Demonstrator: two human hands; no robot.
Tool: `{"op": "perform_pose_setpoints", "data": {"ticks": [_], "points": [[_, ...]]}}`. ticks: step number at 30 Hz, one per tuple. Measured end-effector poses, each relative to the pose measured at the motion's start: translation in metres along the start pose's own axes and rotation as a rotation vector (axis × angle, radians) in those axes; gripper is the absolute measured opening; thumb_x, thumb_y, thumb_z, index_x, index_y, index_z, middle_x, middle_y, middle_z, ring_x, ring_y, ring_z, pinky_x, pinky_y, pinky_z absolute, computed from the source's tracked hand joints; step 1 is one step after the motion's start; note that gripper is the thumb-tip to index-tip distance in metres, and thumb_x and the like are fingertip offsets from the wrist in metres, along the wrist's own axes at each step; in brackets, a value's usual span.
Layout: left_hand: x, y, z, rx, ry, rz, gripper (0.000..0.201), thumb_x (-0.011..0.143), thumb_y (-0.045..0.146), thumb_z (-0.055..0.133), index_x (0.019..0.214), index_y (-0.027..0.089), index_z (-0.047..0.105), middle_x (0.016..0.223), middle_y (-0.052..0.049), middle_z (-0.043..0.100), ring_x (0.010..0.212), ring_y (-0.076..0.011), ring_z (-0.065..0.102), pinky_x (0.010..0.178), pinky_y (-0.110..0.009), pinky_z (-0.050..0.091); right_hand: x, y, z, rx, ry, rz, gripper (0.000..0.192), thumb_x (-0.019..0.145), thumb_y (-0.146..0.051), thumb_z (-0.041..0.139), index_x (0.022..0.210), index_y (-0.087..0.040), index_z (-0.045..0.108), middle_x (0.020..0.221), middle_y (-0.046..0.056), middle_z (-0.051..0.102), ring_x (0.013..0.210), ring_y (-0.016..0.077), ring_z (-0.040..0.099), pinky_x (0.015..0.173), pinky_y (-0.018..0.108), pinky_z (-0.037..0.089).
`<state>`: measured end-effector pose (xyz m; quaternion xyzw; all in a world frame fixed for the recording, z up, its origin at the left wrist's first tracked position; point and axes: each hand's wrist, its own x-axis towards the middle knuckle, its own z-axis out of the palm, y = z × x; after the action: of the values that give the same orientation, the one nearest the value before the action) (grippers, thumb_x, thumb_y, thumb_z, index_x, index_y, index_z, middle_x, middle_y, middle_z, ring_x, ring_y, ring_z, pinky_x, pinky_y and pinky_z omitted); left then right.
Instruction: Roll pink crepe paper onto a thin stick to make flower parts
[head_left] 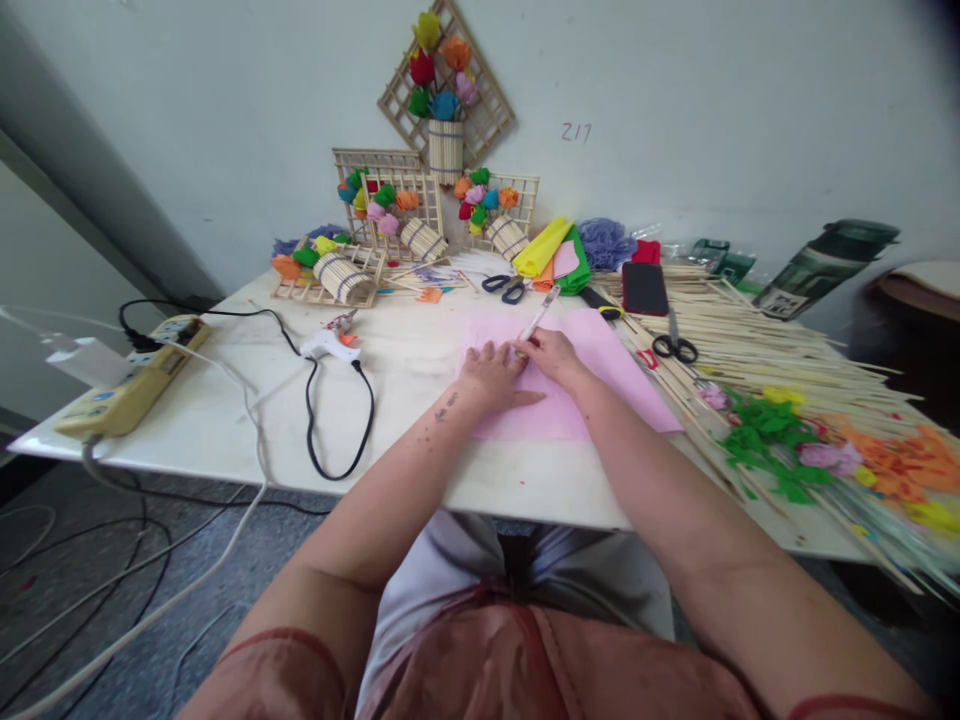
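Note:
A sheet of pink crepe paper (600, 385) lies flat on the white table in front of me. My left hand (491, 378) rests palm down on it, fingers stretched out and thumb pointing right. Just beside those fingers, my right hand (551, 355) grips a slim white pen (541, 310), which slants up and away. Its lower end is hidden by my fingers, so I cannot see whether the tip touches the paper. Black-handled scissors (504, 289) lie beyond the paper, near folded yellow paper (541, 248).
Left stand a white glue gun (330, 346) with a looped black cord and a power strip (135, 375). Stick lattices with paper flowers (386, 205) line the back. At right are a phone (644, 289), more scissors (675, 348), loose sticks (787, 345), paper scraps (780, 430) and a bottle (825, 268).

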<state>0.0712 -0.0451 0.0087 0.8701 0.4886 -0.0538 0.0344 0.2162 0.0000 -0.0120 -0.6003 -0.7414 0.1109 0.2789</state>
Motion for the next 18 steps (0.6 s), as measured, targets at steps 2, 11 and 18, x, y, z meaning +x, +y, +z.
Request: {"op": "perform_pose_setpoints", "data": {"ticks": [2, 11, 18], "points": [[0.0, -0.0004, -0.0001, -0.003, 0.0, 0.002, 0.088, 0.076, 0.077, 0.02, 0.144, 0.02, 0.019, 0.15, -0.011, 0.016, 0.135, -0.0371, 0.013, 0.103, -0.057, 0.018, 0.0002, 0.0001, 0.0004, 0.017, 0.007, 0.003, 0.031, 0.08, -0.044, 0.052, 0.087, -0.018, 0.067, 0.081, 0.005, 0.07, 0.073, 0.0163, 0.062, 0.064, 0.025, 0.043], [-0.0021, 0.0006, -0.0025, -0.004, 0.003, -0.001, 0.086, 0.077, 0.075, 0.021, 0.144, 0.021, 0.02, 0.15, -0.011, 0.017, 0.135, -0.0367, 0.013, 0.102, -0.056, 0.019, 0.0021, 0.0018, 0.0018, 0.044, 0.017, 0.017, 0.032, 0.079, -0.045, 0.052, 0.086, -0.017, 0.068, 0.079, 0.006, 0.069, 0.07, 0.0155, 0.06, 0.063, 0.024, 0.042], [-0.0026, 0.0006, -0.0034, -0.005, -0.006, -0.002, 0.087, 0.077, 0.076, 0.023, 0.144, 0.021, 0.02, 0.15, -0.011, 0.016, 0.135, -0.0372, 0.012, 0.102, -0.056, 0.019, 0.0028, 0.0014, 0.0018, 0.032, 0.015, 0.009, 0.033, 0.079, -0.044, 0.052, 0.087, -0.016, 0.068, 0.079, 0.007, 0.069, 0.07, 0.0157, 0.06, 0.062, 0.024, 0.041]]}}
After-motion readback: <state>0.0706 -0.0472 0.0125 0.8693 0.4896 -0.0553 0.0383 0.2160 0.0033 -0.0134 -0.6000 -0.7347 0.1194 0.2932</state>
